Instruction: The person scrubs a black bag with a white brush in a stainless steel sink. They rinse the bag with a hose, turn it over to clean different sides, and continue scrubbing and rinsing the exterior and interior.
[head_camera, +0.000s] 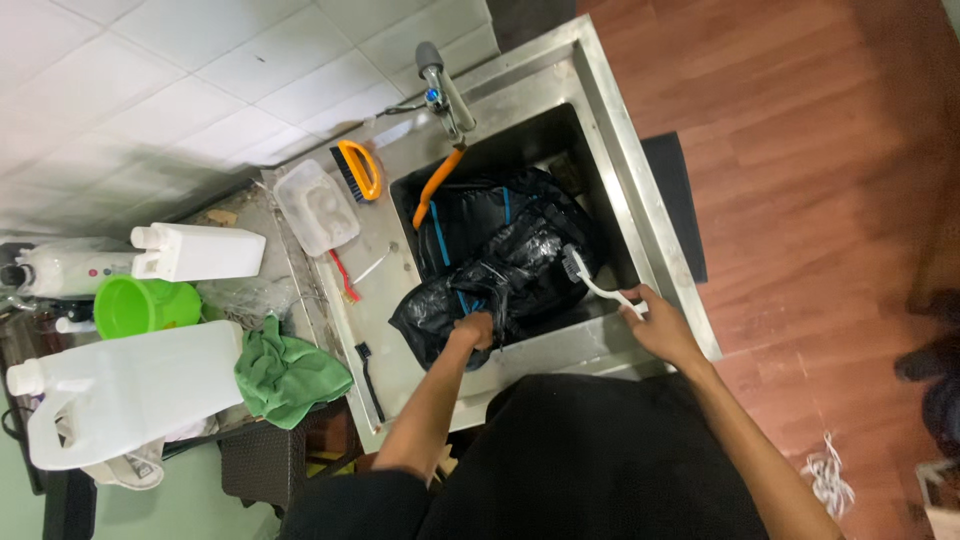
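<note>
You're leaning over the steel sink (652, 238), and the black bag with blue trim (500, 255) fills the basin, its wet front edge draped up over the near rim. Your left hand (472, 329) is down on that front edge, fingers curled tight into the black fabric, gripping it. Your right hand (655, 322) sits at the sink's near right corner, fingers closed around the handle of a white brush (597, 283); the brush head rests against the bag's right side. Above the bag, an orange hose (437, 183) drops from the tap (442, 88) into the basin. On the steel surface (385, 300) left of the sink you've got an orange-handled scrubbing brush (357, 169), a clear plastic container (316, 207) beside it, a red toothbrush (342, 275) and a black one (369, 378) nearer you. Further left lies a crumpled green cloth (286, 375), touching a big white jug (130, 395), with a green bowl (143, 305) and a white bottle (198, 252) behind.
</note>
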